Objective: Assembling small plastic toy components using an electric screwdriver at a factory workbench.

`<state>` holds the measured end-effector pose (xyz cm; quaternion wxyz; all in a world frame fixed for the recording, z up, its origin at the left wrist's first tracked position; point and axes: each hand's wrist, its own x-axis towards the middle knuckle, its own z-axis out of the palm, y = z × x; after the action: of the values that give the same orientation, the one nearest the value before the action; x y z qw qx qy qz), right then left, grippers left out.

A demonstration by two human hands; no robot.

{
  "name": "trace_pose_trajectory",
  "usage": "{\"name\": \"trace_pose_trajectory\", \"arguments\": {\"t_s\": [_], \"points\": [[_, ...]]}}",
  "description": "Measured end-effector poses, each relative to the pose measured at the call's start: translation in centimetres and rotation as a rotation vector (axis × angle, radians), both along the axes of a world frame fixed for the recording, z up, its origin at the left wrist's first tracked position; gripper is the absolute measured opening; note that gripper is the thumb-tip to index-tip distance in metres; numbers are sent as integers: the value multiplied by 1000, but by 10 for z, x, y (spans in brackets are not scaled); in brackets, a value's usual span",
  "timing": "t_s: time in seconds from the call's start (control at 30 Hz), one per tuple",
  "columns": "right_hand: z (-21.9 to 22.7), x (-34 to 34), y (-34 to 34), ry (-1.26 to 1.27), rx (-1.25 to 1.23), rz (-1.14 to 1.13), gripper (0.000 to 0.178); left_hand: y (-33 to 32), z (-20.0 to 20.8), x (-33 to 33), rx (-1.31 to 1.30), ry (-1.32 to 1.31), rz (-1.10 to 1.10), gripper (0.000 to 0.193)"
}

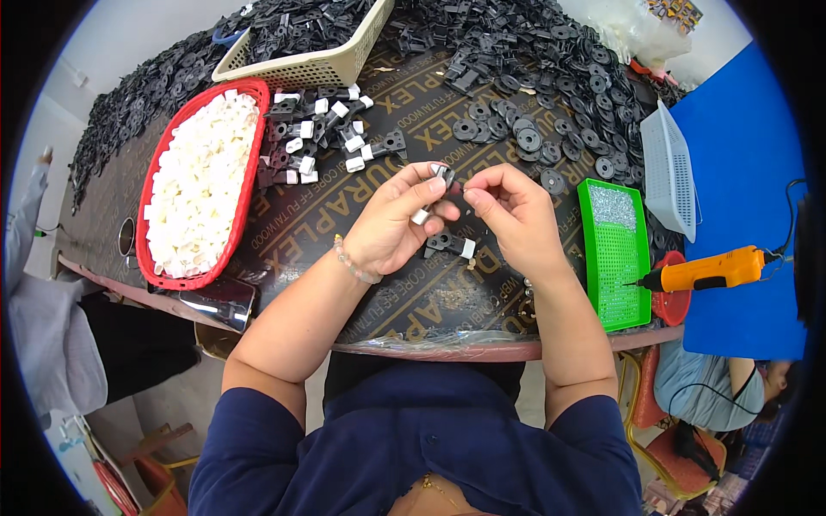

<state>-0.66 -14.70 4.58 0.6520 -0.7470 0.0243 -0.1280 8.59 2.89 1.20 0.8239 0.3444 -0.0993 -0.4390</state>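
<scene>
In front of me, my left hand (pixel 387 219) grips a black plastic part with a white end block (pixel 420 215), held tilted between thumb and fingers. Close beside it, my right hand (pixel 516 211) is closed in a pinch at the part's right side. Whatever sits between those fingertips is too small to make out. Just below both hands, a similar black part with a white end (pixel 449 244) lies on the dark printed tabletop (pixel 404 297). Several more black parts with white ends (pixel 331 129) lie in a group at the upper left.
At left stands a red basket (pixel 261 112) of white pieces. Behind are a beige basket (pixel 318 67), heaped black parts and black discs (pixel 529 138). On the right: a green tray (pixel 619 297) with small silvery pieces, an orange power screwdriver (pixel 718 271), a pale-blue basket (pixel 669 172). Two people sit nearby.
</scene>
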Motion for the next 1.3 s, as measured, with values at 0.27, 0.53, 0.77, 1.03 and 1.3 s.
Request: {"name": "trace_pose_trajectory", "arguments": {"t_s": [0.27,0.53,0.77,1.03,1.3], "points": [[4,-1,1,-136,-165,-11,7,-5,0,-6,-31,-34,12,38],[4,0,1,-92,-236,-70,7,-9,-1,-12,-38,-97,-39,35],[-3,4,-10,-197,-333,-158,11,-10,7,-15,-19,-66,-45,34],[-4,48,-99,-12,-1000,-532,27,-1,10,-4,131,-94,61,29],[-29,84,-115,335,-1264,-447,42,-1,9,-2,158,-108,97,27]]}}
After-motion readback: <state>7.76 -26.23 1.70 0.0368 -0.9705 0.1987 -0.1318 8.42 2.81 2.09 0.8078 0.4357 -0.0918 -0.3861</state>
